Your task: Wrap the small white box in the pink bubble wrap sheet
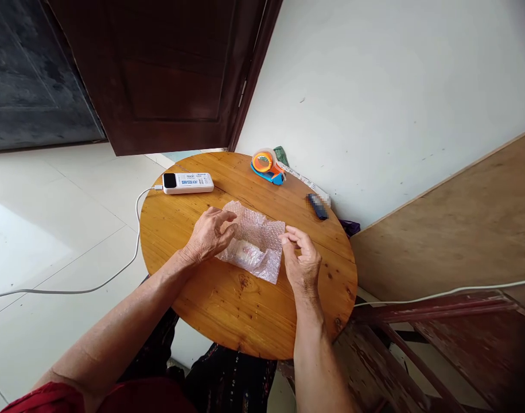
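Note:
A sheet of clear bubble wrap [256,221] lies spread on the round wooden table, and its near part is folded over a small pale item [247,250]. What that item is cannot be made out through the plastic. My left hand [210,234] rests at the left edge of the wrap, fingers curved, with a gap between thumb and forefinger. At the opposite side, my right hand [302,258] has thumb and forefinger pinched at the wrap's right edge. The other fingers of that hand are curled.
Toward the back of the table [228,307] are an orange and blue tape dispenser [267,166], a dark blurred object [317,206] and a printed strip [307,182]. A white device [188,183] with a cable [137,229] sits at the left. The wall [374,86] borders the table's right side.

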### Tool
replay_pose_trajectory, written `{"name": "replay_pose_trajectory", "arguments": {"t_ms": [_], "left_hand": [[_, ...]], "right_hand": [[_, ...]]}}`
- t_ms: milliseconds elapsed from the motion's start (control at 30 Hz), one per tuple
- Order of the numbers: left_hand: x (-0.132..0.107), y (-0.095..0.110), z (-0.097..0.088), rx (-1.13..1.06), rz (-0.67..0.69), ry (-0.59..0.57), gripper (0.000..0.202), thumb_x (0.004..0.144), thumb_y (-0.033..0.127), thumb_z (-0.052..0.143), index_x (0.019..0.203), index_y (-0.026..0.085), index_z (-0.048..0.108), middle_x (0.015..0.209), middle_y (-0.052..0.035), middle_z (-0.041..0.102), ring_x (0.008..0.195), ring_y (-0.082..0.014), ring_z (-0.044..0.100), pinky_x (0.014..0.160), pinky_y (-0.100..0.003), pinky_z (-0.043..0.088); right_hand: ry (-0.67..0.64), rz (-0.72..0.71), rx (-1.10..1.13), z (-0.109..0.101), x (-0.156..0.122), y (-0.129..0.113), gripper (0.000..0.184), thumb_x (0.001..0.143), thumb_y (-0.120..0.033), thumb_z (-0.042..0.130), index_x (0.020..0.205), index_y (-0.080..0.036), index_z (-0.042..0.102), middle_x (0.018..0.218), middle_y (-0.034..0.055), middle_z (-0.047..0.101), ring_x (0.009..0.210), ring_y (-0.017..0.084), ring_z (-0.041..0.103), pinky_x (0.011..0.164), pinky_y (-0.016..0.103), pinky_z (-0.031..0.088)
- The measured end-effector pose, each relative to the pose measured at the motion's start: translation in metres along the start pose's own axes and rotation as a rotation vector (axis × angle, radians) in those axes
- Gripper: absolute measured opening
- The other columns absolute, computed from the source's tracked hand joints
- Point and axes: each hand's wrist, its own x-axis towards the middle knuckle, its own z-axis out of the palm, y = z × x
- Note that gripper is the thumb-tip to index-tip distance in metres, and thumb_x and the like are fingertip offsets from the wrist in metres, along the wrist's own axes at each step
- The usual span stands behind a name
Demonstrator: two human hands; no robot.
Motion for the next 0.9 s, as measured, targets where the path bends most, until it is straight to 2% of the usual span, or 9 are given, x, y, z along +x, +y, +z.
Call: {"name": "replay_pose_trajectory", "arguments": {"t_ms": [133,300,367,433,533,633,700,833,900], "left_hand": [[0.001,0.006,-0.006,0.086,-0.012,-0.112,0.032,0.095,0.038,0.047,0.110,0.019,0.068,0.095,-0.0084,0.073,0.100,-0.0254,0.064,0.089,-0.037,0.051],[-0.016,0.024,-0.041,-0.042,0.029,-0.431,0.049,0.102,0.050,0.030,0.084,0.019,0.064,0.069,-0.0034,0.063,0.064,-0.0163,0.059,0.064,-0.027,0.043],[-0.025,0.027,-0.052,-0.086,0.011,-0.570,0.052,0.102,0.051,0.028,0.080,0.019,0.063,0.063,-0.0017,0.061,0.058,-0.0143,0.056,0.061,-0.026,0.041],[-0.033,0.026,-0.054,0.013,-0.016,-0.612,0.044,0.099,0.051,0.039,0.084,0.020,0.066,0.063,-0.0015,0.062,0.057,-0.0148,0.056,0.060,-0.027,0.041],[-0.041,0.022,-0.038,0.212,-0.020,-0.451,0.026,0.087,0.037,0.059,0.104,0.020,0.068,0.080,-0.0051,0.069,0.075,-0.0216,0.064,0.071,-0.033,0.049],[-0.046,0.018,-0.015,0.246,0.155,-0.354,0.064,0.078,0.037,0.069,0.136,0.018,0.051,0.126,-0.0144,0.063,0.118,-0.0313,0.057,0.098,-0.044,0.047],[-0.050,0.015,-0.004,0.259,0.157,-0.386,0.091,0.071,0.043,0.075,0.148,0.014,0.036,0.137,-0.0177,0.056,0.128,-0.0343,0.050,0.108,-0.049,0.040],[-0.060,0.011,0.006,0.305,0.110,-0.412,0.107,0.066,0.056,0.076,0.152,0.014,0.027,0.144,-0.0180,0.052,0.133,-0.0366,0.045,0.113,-0.053,0.032],[-0.064,0.009,0.007,0.314,0.115,-0.395,0.109,0.065,0.061,0.075,0.152,0.016,0.027,0.147,-0.0177,0.050,0.135,-0.0367,0.044,0.114,-0.051,0.030]], "right_hand": [[-0.341,0.051,0.197,-0.015,0.001,-0.022,0.023,0.090,-0.035,0.058,0.105,-0.019,0.068,0.088,0.0056,0.077,0.080,0.018,0.071,0.075,0.030,0.055],[-0.966,0.152,0.256,-0.043,-0.012,-0.052,0.025,0.095,-0.036,0.053,0.107,-0.022,0.070,0.084,0.0011,0.077,0.071,0.015,0.068,0.068,0.028,0.053],[-1.094,0.211,0.255,-0.047,-0.024,-0.055,0.024,0.094,-0.034,0.053,0.105,-0.023,0.071,0.084,0.0006,0.077,0.075,0.016,0.069,0.071,0.029,0.054],[-1.090,0.274,0.266,-0.046,-0.035,-0.052,0.022,0.092,-0.032,0.055,0.103,-0.023,0.071,0.086,0.0012,0.076,0.078,0.016,0.070,0.074,0.029,0.055],[-0.971,0.356,0.314,-0.043,-0.045,-0.046,0.020,0.089,-0.032,0.057,0.100,-0.021,0.070,0.087,0.0027,0.074,0.078,0.016,0.070,0.073,0.030,0.057],[-0.802,0.361,0.277,-0.037,-0.042,-0.045,0.021,0.089,-0.036,0.057,0.097,-0.020,0.068,0.080,0.0022,0.070,0.073,0.017,0.069,0.062,0.027,0.056],[-0.655,0.306,0.204,-0.030,-0.037,-0.047,0.022,0.090,-0.038,0.055,0.098,-0.021,0.066,0.083,0.0030,0.069,0.072,0.017,0.067,0.059,0.027,0.055],[-0.539,0.068,0.008,-0.005,-0.029,-0.051,0.038,0.083,-0.029,0.064,0.120,-0.023,0.062,0.122,0.0098,0.066,0.099,0.022,0.066,0.085,0.037,0.056],[-0.553,-0.011,-0.084,0.006,-0.028,-0.051,0.048,0.078,-0.022,0.065,0.126,-0.023,0.060,0.125,0.0104,0.065,0.110,0.025,0.063,0.097,0.042,0.051]]}}
